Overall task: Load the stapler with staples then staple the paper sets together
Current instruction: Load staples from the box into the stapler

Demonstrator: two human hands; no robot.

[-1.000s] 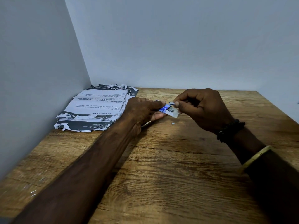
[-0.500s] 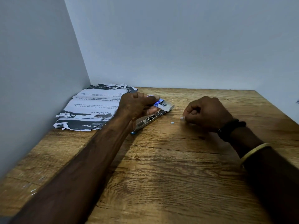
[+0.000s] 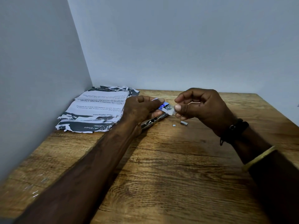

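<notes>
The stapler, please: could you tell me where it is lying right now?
The stapler lies open on the table left of centre in the head view, mostly hidden under the left hand, just right of the papers.

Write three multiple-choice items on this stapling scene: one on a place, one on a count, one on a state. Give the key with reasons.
1. Where does the paper stack lie?
A. far left corner of the table
B. near right edge
C. on the floor

2. How many loose staple pieces lie on the wood right of the stapler?
A. none
B. two
C. six

3. How is the staple box?
A. lying alone
B. held between both hands
C. under the papers

Key: 1 A, the stack sits against the walls; 2 B, one small and one larger piece; 3 B, left hand and right hand pinch it.
</notes>
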